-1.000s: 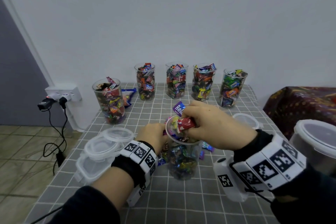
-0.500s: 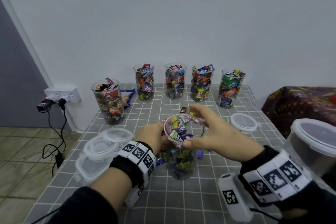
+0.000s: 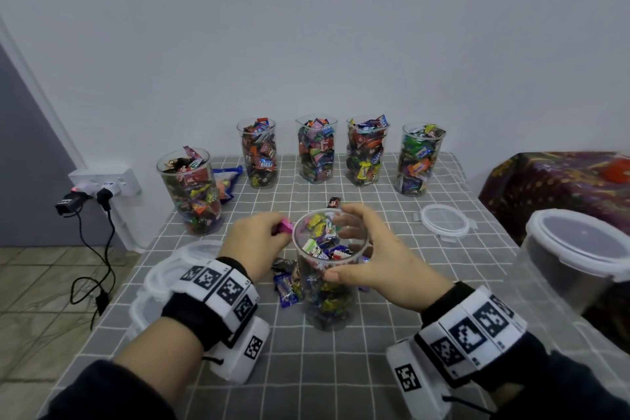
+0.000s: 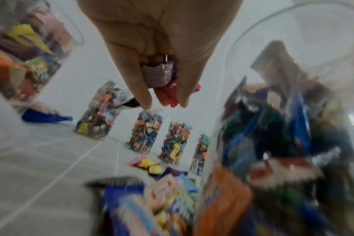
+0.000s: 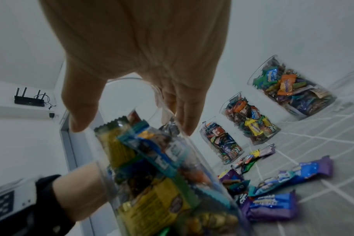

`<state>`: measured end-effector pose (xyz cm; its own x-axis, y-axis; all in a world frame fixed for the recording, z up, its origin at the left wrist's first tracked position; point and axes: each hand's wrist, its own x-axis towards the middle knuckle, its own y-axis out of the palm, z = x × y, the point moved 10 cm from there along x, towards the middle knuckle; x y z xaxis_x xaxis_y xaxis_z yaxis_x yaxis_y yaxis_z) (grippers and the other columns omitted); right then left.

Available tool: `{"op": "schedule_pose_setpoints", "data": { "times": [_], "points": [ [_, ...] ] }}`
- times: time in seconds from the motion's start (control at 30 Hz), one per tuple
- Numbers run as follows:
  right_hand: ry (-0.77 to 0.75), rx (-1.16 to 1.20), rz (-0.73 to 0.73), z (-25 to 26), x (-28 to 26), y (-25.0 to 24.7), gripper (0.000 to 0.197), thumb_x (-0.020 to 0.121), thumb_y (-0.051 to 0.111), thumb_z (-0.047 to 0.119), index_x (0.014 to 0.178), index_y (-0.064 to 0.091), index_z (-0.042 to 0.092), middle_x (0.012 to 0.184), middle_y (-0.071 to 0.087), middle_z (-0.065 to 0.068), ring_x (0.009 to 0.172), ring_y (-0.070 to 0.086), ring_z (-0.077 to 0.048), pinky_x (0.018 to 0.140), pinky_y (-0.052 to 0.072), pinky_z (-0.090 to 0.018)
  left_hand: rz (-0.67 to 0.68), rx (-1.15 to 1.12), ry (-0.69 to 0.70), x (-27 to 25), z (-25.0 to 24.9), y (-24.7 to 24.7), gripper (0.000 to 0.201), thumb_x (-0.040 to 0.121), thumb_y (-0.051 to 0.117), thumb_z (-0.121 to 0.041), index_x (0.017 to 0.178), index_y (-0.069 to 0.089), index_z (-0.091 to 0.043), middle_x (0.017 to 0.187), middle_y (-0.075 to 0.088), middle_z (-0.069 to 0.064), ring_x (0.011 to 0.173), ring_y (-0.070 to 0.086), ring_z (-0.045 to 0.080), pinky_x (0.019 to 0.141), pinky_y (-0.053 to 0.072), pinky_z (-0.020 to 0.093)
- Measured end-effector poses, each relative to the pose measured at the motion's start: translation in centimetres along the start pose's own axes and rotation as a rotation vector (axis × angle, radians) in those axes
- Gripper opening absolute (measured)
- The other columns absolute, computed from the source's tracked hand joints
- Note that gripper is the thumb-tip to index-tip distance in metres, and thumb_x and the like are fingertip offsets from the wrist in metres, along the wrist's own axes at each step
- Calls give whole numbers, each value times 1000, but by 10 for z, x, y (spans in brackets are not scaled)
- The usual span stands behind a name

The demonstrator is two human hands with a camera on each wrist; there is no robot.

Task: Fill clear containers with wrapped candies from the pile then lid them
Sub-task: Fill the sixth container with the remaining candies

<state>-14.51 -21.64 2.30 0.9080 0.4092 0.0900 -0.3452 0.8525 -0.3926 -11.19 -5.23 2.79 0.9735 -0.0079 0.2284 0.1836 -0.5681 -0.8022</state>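
clear container (image 3: pixel 329 280) stands upright near the table's (image 3: pixel 392 368) middle, partly filled with wrapped candies, no lid on it. right hand (image 3: pixel 371 256) curls round its rim, thumb on the near side, fingers (image 5: pixel 184 115) on the far side. left hand (image 3: pixel 259 242) sits just left of the rim, fingers bunched on a few wrapped candies (image 4: pixel 162 79), pink and red showing. loose candies, the pile (image 5: pixel 273 188), lie on the table around the container's base. five filled containers (image 3: pixel 317 150) stand unlidded toward the back. stacked lids (image 3: pixel 170 269) lie at left, a single lid (image 3: pixel 445 220) at right.
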Motion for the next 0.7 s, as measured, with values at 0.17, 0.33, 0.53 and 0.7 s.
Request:
{"op": "schedule_pose_setpoints", "data": {
  "times": [0.17,0.33,0.53,0.7],
  "points": [
    [4,23,-13,-1,1,0,96,50,81,42,131,29,36,131,46,11,121,49,-5,106,42,-33,-164,-151,81,1,-27,-50,8,85,68,-22,90,72,-17,77,65,-7,75,58,6,72,45,21],
    [-4,46,-19,-1,2,1,97,50,82,42,132,31,34,129,47,10,120,50,-7,105,43,-35,-182,-395,188,-5,-70,-78,18,82,71,-19,81,67,-37,81,66,-18,80,61,1,82,51,28],
    [-20,65,-39,-2,2,1,94,47,80,46,128,33,38,127,49,10,117,52,-3,104,43,-32,-19,-470,277,-16,-106,-58,13,80,72,-19,83,70,-32,82,69,-11,77,62,2,82,54,36],
    [-36,64,-33,5,-2,1,78,51,81,37,115,37,45,122,51,15,108,52,9,91,43,-12,77,-406,242,-17,-105,-35,11,81,71,-18,90,71,-24,86,70,-7,84,64,7,86,52,37]
  ]
}}
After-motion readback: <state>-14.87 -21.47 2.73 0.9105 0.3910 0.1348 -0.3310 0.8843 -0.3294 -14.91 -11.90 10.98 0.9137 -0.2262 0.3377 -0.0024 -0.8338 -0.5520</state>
